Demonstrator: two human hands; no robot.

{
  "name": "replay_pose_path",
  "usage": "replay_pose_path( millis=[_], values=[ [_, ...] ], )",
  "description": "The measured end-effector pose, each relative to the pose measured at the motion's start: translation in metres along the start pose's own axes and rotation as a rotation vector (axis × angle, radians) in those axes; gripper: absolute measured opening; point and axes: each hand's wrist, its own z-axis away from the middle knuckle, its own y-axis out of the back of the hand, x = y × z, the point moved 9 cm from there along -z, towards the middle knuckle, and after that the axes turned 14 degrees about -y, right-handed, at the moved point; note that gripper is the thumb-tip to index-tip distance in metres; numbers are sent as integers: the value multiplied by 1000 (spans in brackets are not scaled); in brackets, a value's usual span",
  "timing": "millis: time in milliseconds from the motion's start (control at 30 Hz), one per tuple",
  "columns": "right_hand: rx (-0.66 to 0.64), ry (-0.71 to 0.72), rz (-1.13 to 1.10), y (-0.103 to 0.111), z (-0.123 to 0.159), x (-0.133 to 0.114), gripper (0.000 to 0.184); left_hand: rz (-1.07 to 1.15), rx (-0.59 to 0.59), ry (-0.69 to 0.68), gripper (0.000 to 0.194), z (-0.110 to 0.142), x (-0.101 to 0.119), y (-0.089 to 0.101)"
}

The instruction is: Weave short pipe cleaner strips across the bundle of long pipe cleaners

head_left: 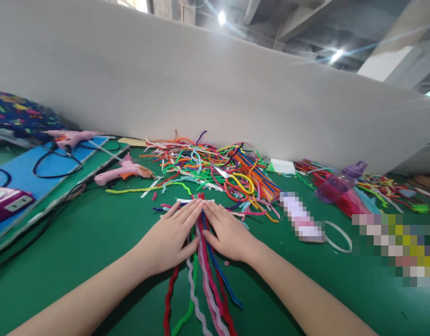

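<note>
Green tabletop runs back to a pale partition, with bright lights overhead. From where I stand, the wavy fuzzy strands, in red, green, lilac, pink and blue, fan out under the person's hands, at the middle of the near side. The left hand and right hand lie flat over their upper ends, fingertips meeting near a white strip; on each, the fingers lie close together and the thumb stands apart. Just beyond sprawls a tangled colourful heap with yellow-handled scissors. Pink glue guns sit to the left, a purple bottle to the right.
</note>
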Motion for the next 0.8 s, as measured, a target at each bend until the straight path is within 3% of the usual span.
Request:
replay_pose_path(
  millis=[133,267,367,467,667,800],
  values=[
    [113,-33,-168,16,-1,1,58,15,-1,-12,61,-6,2,7],
    [435,-66,-433,62,3,9,38,32,-8,-37,56,-6,4,5],
    [536,-20,-447,86,1,4,29,84,-81,-126,54,-5,14,-4],
    [529,-16,-383,95,-15,3,28,159,-147,-173,57,-3,20,-10],
    [419,-20,-84,94,-82,8,29,202,-94,-199,57,0,21,-7],
    [325,-174,135,96,-139,33,35,200,-98,-205,56,0,20,-6]
  ],
)
